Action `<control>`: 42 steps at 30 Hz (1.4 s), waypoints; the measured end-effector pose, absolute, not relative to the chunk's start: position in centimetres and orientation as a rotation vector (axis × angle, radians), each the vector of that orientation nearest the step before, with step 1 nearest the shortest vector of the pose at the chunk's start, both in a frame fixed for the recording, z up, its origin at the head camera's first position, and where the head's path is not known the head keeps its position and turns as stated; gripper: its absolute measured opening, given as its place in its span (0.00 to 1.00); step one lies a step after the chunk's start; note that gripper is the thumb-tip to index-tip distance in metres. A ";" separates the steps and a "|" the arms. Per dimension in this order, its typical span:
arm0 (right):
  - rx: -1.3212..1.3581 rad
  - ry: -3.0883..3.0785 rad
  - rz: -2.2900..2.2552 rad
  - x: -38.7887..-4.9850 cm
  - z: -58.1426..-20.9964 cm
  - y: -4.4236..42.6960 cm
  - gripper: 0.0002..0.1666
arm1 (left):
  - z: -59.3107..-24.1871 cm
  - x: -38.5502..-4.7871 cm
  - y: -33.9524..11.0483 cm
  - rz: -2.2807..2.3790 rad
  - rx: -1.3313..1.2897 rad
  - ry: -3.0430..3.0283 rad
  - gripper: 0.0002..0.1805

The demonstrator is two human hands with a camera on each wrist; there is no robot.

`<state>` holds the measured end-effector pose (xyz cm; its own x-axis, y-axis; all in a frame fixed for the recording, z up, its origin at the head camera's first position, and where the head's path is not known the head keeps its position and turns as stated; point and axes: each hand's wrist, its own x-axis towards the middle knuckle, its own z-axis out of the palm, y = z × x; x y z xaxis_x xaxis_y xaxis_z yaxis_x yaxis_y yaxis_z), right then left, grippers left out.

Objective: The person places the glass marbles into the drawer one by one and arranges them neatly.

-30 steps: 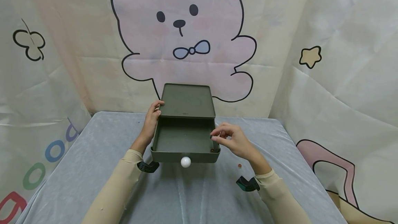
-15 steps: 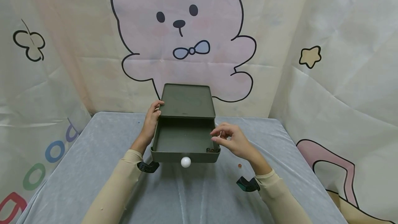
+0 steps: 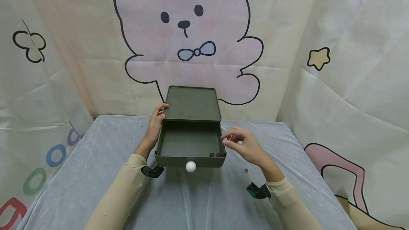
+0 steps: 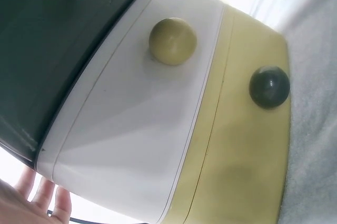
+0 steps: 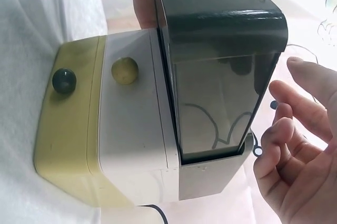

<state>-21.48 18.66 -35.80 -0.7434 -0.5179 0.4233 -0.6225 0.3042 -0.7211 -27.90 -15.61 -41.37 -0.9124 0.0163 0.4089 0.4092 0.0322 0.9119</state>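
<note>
A small cabinet with a dark green top (image 3: 193,104) stands on the table; its green top drawer (image 3: 188,141) with a white knob (image 3: 190,166) is pulled out. Small dark bead-like balls (image 3: 211,154) lie in the drawer's front right corner. My left hand (image 3: 154,127) rests against the cabinet's left side, fingertips at the top edge. Just off the drawer's right rim is my right hand (image 3: 246,144), thumb and index finger apart with nothing seen between them. Its other fingers are loosely bent; the palm is partly hidden.
A small orange-brown ball (image 3: 246,170) lies on the grey cloth (image 3: 179,201), right of the drawer. Below the green drawer are a white drawer (image 4: 142,108) and a yellow drawer (image 4: 242,155), both closed. Printed curtains (image 3: 281,17) stand around the table.
A dark ball at my right fingertips has gone into the drawer, where it lies by the front right corner. My right hand has drawn slightly right. The left hand has stayed put.
</note>
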 end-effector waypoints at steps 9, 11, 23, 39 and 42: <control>1.063 -2.429 1.423 -21.3 -36.1 19.4 0.08 | -41.3 -27.7 -15.6 -1.958 -0.437 -2.032 0.25; 1.062 -2.430 1.422 -21.3 -36.2 19.6 0.08 | -41.4 -27.7 -15.6 -1.960 -0.436 -2.032 0.25; 1.031 -2.447 1.415 -21.3 -37.1 20.8 0.09 | -41.4 -27.7 -15.5 -1.977 -0.432 -2.027 0.25; 0.992 -2.475 1.470 -22.0 -39.5 22.7 0.09 | -41.3 -27.7 -15.6 -1.955 -0.436 -2.034 0.25; 0.966 -2.499 1.464 -22.2 -40.0 23.1 0.09 | -41.3 -27.7 -15.6 -1.956 -0.441 -2.032 0.25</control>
